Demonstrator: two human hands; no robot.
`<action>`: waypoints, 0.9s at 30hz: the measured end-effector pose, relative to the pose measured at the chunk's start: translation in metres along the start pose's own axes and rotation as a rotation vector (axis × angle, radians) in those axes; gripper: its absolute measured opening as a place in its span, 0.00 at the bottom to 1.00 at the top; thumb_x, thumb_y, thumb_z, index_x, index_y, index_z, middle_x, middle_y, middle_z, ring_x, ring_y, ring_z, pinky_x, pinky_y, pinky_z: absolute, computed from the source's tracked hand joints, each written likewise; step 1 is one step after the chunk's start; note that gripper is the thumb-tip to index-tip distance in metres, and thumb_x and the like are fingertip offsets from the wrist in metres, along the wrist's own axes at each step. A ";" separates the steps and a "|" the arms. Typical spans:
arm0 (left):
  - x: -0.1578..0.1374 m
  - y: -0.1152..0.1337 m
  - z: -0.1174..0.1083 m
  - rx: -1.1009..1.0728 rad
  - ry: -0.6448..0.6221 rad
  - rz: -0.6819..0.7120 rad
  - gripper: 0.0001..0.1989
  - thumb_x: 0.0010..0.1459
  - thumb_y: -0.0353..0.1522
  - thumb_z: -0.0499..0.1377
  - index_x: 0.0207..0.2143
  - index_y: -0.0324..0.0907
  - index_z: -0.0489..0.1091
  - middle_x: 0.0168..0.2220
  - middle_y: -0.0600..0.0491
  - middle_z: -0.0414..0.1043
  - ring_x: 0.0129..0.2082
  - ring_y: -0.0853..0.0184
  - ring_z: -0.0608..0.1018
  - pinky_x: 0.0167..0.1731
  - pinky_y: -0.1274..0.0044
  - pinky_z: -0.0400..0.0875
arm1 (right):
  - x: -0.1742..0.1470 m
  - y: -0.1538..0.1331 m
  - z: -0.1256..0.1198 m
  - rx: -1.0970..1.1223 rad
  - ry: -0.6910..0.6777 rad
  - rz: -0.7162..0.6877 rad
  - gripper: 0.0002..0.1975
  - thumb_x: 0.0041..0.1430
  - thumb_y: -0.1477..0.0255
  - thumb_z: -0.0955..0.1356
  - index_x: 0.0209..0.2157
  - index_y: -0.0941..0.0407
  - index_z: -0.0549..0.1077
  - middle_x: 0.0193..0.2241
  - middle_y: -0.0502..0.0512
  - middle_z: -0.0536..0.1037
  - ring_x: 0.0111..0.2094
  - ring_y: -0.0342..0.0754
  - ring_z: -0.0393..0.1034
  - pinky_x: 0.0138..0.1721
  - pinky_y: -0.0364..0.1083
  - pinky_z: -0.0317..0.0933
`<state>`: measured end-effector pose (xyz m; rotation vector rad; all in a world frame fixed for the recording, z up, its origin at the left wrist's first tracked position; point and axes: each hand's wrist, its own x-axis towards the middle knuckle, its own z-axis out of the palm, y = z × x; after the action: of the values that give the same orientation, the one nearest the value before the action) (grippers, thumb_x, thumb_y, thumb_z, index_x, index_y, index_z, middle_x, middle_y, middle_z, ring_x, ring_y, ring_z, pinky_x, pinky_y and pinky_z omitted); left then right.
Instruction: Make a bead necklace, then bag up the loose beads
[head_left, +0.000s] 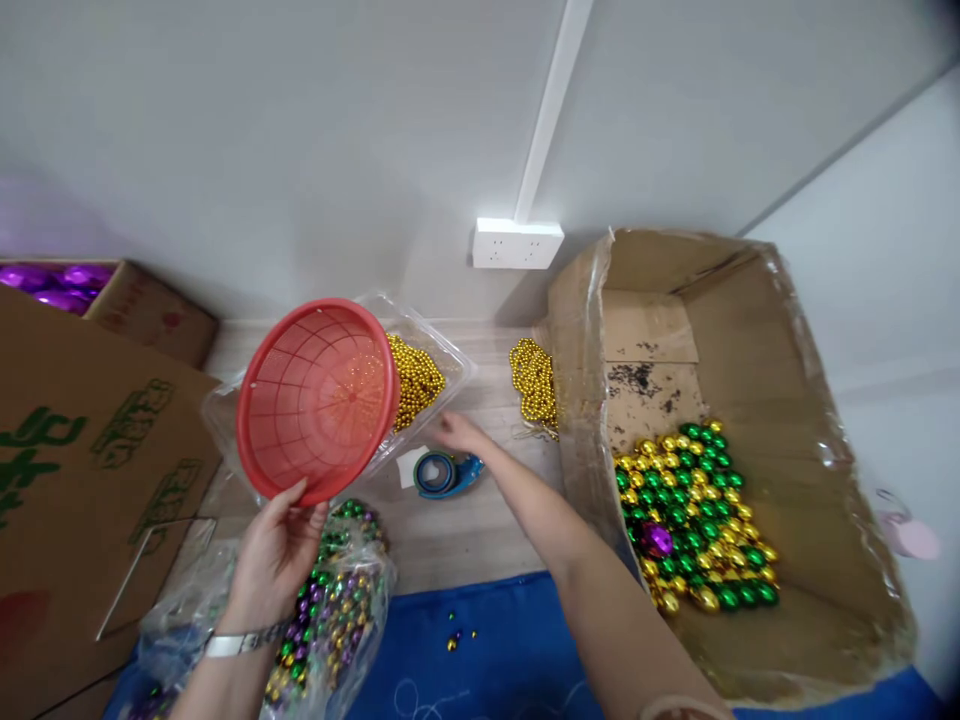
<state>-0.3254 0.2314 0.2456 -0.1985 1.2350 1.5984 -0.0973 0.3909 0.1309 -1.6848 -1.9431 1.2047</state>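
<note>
My left hand (281, 545) grips the rim of a red plastic basket (259, 440), thumb inside the edge. Tilted so that its inside faces me, the basket has nothing visible in it. Behind and below it is a clear plastic bin (457, 365), partly hidden, with gold bead necklaces (416, 385) inside. My right hand (456, 432) reaches down beside the bin's near right edge. Its fingers are small and blurred, so whether they touch the bin is unclear. Just below that hand lies a blue tape dispenser (450, 480) on the floor.
At right stands a large cardboard box (817, 500) with green and gold beads. More gold necklaces (534, 380) lie by its left side. Plastic-wrapped mixed beads (337, 610) sit near my left wrist. A blue cloth (510, 650) covers the near floor; another carton (67, 480) stands left.
</note>
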 end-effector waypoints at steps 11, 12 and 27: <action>0.000 -0.010 -0.007 -0.004 -0.024 0.001 0.13 0.59 0.18 0.53 0.24 0.36 0.67 0.18 0.58 0.72 0.16 0.75 0.74 0.17 0.85 0.74 | -0.069 0.016 0.056 -0.637 -0.119 -0.033 0.17 0.61 0.74 0.61 0.50 0.53 0.71 0.49 0.64 0.75 0.43 0.57 0.75 0.41 0.52 0.67; 0.000 -0.011 -0.008 -0.003 -0.027 0.003 0.13 0.59 0.18 0.53 0.24 0.36 0.67 0.18 0.58 0.72 0.16 0.75 0.74 0.17 0.85 0.73 | -0.078 0.018 0.061 -0.652 -0.127 -0.037 0.17 0.60 0.72 0.62 0.50 0.52 0.72 0.50 0.63 0.74 0.42 0.57 0.75 0.39 0.52 0.67; 0.001 -0.011 -0.025 0.005 -0.025 -0.031 0.12 0.58 0.18 0.51 0.26 0.37 0.68 0.19 0.58 0.73 0.16 0.75 0.75 0.17 0.86 0.74 | -0.076 0.055 0.005 -0.748 0.013 0.203 0.18 0.67 0.74 0.56 0.54 0.55 0.69 0.50 0.65 0.72 0.46 0.52 0.70 0.39 0.46 0.64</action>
<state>-0.3279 0.2116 0.2272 -0.1930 1.2112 1.5660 -0.0437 0.3164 0.1089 -2.2604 -2.4390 0.5173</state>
